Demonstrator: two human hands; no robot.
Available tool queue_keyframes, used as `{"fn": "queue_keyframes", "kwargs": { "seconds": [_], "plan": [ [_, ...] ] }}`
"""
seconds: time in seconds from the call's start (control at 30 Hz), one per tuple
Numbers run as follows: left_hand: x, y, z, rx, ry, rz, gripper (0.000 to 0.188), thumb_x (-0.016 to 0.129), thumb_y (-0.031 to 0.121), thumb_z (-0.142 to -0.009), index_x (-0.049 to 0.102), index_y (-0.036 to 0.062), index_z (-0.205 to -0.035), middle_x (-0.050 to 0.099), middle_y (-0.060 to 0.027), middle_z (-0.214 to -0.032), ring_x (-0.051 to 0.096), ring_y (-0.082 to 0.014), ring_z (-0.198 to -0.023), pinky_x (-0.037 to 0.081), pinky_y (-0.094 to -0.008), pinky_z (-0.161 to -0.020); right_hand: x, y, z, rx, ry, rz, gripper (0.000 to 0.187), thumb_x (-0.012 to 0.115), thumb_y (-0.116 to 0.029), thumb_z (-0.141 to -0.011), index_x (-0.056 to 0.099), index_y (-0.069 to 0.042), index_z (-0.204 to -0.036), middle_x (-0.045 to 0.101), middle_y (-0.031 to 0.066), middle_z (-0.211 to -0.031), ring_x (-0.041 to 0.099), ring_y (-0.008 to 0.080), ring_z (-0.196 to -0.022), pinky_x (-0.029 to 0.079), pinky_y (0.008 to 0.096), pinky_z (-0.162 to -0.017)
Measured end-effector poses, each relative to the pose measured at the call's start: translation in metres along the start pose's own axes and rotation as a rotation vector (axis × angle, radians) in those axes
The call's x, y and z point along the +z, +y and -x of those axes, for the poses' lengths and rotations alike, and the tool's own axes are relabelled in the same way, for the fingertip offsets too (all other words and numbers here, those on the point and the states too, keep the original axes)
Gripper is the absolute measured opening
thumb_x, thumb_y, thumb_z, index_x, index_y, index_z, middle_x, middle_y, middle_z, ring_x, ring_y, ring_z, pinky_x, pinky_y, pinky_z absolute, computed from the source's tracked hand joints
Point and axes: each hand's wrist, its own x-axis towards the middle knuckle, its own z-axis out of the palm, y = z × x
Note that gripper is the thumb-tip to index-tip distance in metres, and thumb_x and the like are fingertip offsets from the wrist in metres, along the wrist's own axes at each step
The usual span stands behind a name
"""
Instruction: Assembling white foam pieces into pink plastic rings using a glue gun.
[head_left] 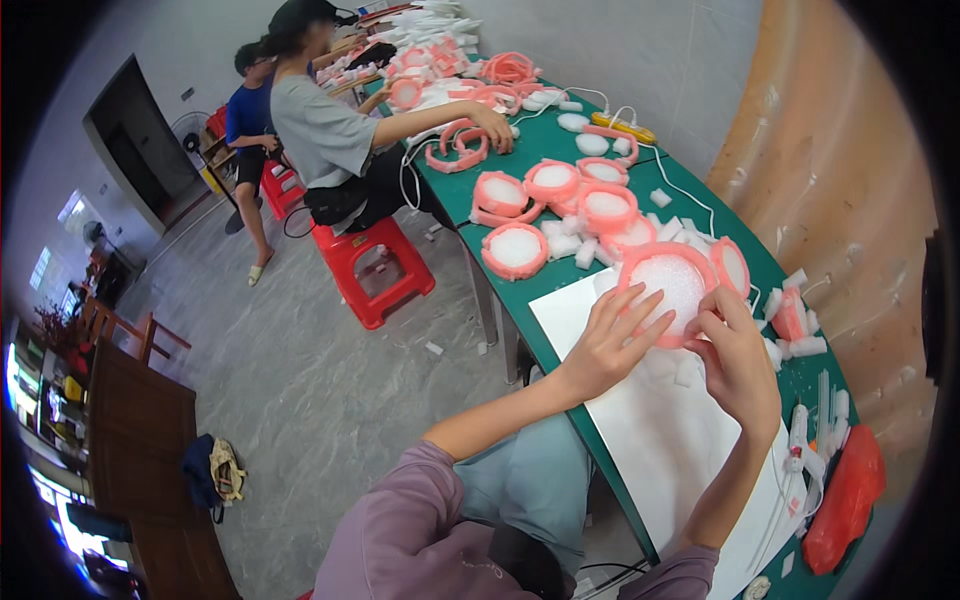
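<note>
A round white foam disc with a pink foam rim (672,278) stands tilted over the white sheet (640,420). My left hand (612,345) grips its left side, fingers spread across the front face; the thumb is hidden. At the lower right of the rim, my right hand (738,358) is closed with thumb and fingers bent in a pinch on the pink strip. Just beyond my hands lie several finished-looking pink-rimmed discs (515,250), some overlapping. Small white foam blocks (565,246) are scattered among them.
A glue gun (797,440) and a red plastic bag (845,500) lie at the right of the green table (540,305). A yellow power strip (620,126) with white cables sits farther up. One co-worker (330,140) sits on a red stool (372,270); another person (250,120) is behind.
</note>
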Motion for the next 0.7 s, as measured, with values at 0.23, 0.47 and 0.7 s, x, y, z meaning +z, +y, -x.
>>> {"fn": "queue_keyframes", "kwargs": {
  "seconds": [0.23, 0.47, 0.7],
  "plan": [
    [0.007, -0.003, 0.026, -0.124, -0.05, 0.062, 0.051, 0.062, -0.001, -0.063, 0.056, 0.0077, -0.113, 0.047, -0.0112, -0.122, 0.043, -0.0313, -0.113, 0.038, -0.0405, -0.091, -0.006, -0.006, -0.001, 0.006, 0.006, -0.018, 0.015, 0.055, 0.008, -0.065, 0.047, 0.0, -0.075, 0.044, 0.0121, -0.076, 0.046, 0.0281, -0.074, 0.037, 0.0336, -0.065],
    [0.021, -0.005, 0.062, -0.212, -0.063, 0.267, 0.052, 0.061, -0.003, -0.063, 0.055, 0.006, -0.114, 0.048, -0.0108, -0.121, 0.043, -0.0307, -0.113, 0.041, -0.0372, -0.091, -0.018, -0.004, 0.005, 0.004, 0.264, 0.076, 0.004, 0.044, 0.003, -0.079, 0.044, 0.001, -0.075, 0.042, 0.011, -0.069, 0.043, 0.0251, -0.062, 0.035, 0.0296, -0.056],
    [0.022, -0.006, 0.07, -0.227, -0.098, 0.305, 0.052, 0.061, -0.004, -0.063, 0.054, 0.0049, -0.113, 0.049, -0.0102, -0.121, 0.043, -0.0309, -0.112, 0.041, -0.0367, -0.091, -0.037, 0.022, 0.026, 0.096, 0.512, 0.039, 0.02, 0.04, -0.009, -0.091, 0.042, 0.0, -0.073, 0.04, 0.0043, -0.064, 0.039, 0.0109, -0.058, 0.031, 0.0225, -0.053]
  ]
}}
